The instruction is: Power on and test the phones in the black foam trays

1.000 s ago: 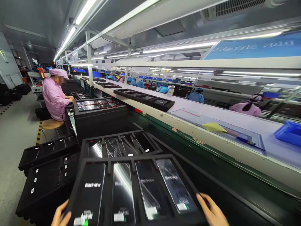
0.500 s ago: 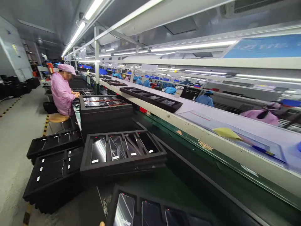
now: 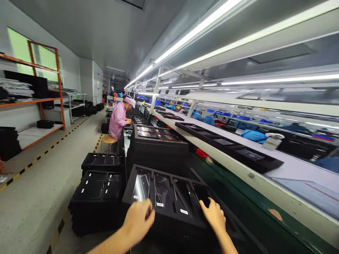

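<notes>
In the head view, a black foam tray (image 3: 169, 219) holds a row of flat, phone-like glass screens, most with small white labels. My left hand (image 3: 139, 217) is at the tray's front edge, by the leftmost screen (image 3: 141, 185). Its fingers are curled in and I see nothing in them. My right hand (image 3: 214, 213) reaches over the tray's right end, thumb and fingers apart, at the rightmost dark screen (image 3: 201, 193). Whether the fingertips touch that screen I cannot tell. Two more screens, a glossy one (image 3: 162, 190) and a darker one (image 3: 181, 194), lie between my hands.
Stacked black trays (image 3: 96, 208) stand at left, with another loaded tray stack (image 3: 159, 146) beyond. A person in pink (image 3: 118, 120) sits by a stool (image 3: 109, 139). A white ledge (image 3: 238, 158) runs along the right, bearing a long black tray (image 3: 225, 144). Orange shelving (image 3: 60, 91) stands far left.
The view has swung left, so the trays and seated person appear further right. Both my hands have come into view over the tray of screens. The nearer tray has left the frame.
</notes>
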Motion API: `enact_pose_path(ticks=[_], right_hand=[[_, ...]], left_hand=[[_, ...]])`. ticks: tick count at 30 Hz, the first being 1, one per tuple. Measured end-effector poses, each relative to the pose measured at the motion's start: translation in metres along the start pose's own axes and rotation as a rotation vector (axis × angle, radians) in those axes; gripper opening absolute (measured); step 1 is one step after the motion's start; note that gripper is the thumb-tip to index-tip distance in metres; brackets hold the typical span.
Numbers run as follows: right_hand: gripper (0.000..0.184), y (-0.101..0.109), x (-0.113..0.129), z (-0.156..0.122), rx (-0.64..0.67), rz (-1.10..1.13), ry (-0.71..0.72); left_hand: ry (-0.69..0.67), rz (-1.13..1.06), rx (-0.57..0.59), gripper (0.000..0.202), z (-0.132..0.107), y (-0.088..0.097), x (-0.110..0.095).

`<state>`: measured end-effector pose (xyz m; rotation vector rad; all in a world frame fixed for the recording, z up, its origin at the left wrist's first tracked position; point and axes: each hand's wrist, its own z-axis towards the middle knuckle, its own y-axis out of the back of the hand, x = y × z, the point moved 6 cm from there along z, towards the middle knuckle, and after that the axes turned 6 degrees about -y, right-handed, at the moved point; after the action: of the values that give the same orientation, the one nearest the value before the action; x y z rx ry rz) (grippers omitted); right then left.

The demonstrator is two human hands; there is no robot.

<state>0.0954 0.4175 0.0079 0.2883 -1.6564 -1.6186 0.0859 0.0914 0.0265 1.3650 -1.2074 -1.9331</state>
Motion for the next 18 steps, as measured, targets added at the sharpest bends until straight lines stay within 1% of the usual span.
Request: enact_pose_path(ticks=[2, 3, 5, 7, 9, 12, 16, 18], right_hand=[[0.068, -0.003, 0.005, 0.011, -0.027, -0.022, -0.05], [0.072, -0.006, 0.002, 0.014, -0.037, -0.024, -0.076], [0.077, -0.013, -0.009, 0.019, -0.017, -0.012, -0.127], [0.08, -0.02, -0.019, 0.024, 0.041, -0.005, -0.166], [0.082, -0.023, -0.023, 0.03, 0.085, -0.014, -0.177], [0.083, -0.023, -0.022, 0.036, 0.088, -0.01, -0.167], [0.083, -0.028, -0.023, 0.046, 0.049, 0.044, -0.12], [0.082, -0.032, -0.025, 0.053, 0.001, 0.058, -0.091]], left_hand=[[0.024, 0.028, -0.03, 0.032, 0.033, 0.009, 0.001], [0.059, 0.048, -0.036, 0.042, 0.051, 0.01, 0.005], [0.125, 0.08, -0.004, 0.059, 0.081, 0.005, 0.013], [0.184, 0.102, 0.03, 0.069, 0.1, -0.006, 0.02], [0.23, 0.119, 0.044, 0.071, 0.108, -0.016, 0.025], [0.264, 0.136, 0.048, 0.069, 0.111, -0.024, 0.027], [0.283, 0.139, 0.046, 0.07, 0.112, -0.023, 0.027], [0.288, 0.136, 0.04, 0.071, 0.113, -0.022, 0.028]])
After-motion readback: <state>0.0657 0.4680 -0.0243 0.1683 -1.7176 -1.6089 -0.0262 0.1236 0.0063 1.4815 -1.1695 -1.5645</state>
